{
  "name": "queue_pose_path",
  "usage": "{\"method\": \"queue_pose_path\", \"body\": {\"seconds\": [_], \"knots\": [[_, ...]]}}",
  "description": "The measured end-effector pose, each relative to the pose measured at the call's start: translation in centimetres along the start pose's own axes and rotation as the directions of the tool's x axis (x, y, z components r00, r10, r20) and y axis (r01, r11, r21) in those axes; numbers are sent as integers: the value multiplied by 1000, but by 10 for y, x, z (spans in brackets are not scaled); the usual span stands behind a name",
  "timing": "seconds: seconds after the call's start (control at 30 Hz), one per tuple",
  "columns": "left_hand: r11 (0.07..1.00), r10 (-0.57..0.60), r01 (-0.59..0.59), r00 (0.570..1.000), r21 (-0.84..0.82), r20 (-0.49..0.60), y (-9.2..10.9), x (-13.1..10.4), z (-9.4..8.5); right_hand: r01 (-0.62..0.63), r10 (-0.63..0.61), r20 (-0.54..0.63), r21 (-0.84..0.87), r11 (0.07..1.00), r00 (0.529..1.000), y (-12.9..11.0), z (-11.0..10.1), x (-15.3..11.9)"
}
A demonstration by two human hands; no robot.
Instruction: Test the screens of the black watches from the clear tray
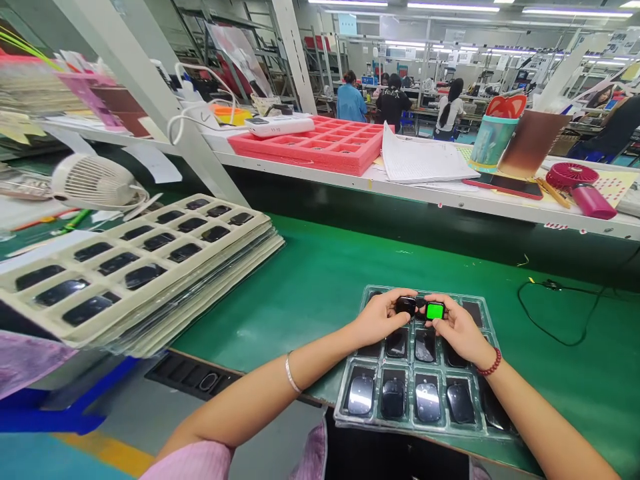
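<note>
Over the clear compartmented tray (370, 422), the left hand (379, 319) is pinching a dark device (405, 305), and the right hand (460, 330) is clamping a green-screened smartwatch (435, 311).

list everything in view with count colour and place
tabletop: 1, green, centre
clear tray: 1+, transparent, tabletop's near edge
cream trays: several, cream, stacked left
dark pieces: many, black, in trays
shelf: 1, white, behind tabletop
fan: 1, white, far left
foam tray: 1+, red, on shelf
papers: several, white, on shelf
cup: 1, teal, shelf's right
handheld fan: 1, pink, shelf's right
cable: 1, black, tabletop's right
co-workers: 3+, blue, black, white tops, background
lit device: 1, black with green screen, over clear tray
unlit device: 1, black, beside it
left hand: 1, bare, holding unlit device
right hand: 1, bare, holding lit device
</note>
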State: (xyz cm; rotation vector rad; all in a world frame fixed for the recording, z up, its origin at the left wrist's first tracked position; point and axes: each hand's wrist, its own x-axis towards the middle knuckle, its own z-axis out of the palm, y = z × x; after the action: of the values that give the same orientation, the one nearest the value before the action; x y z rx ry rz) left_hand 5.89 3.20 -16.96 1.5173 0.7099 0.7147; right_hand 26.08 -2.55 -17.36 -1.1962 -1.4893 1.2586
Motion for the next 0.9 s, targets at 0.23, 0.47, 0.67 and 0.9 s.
{"method": "queue_pose_path", "body": {"seconds": [0.23,0.47,0.67,0.9], "knots": [[1000,10,-10,1000,12,-18,2,1,0,-27,27,3,-7,1000,1000,3,0,0],[997,17,-16,1000,81,-19,1,-1,0,11,-10,8,-33,999,1000,0,0,0],[997,29,-28,999,77,-15,-2,0,-1,24,-24,0,-54,998,1000,-1,0,1],[1000,9,-9,1000,22,-29,-2,1,-1,-3,4,17,-18,1000,1000,3,0,0]]}}
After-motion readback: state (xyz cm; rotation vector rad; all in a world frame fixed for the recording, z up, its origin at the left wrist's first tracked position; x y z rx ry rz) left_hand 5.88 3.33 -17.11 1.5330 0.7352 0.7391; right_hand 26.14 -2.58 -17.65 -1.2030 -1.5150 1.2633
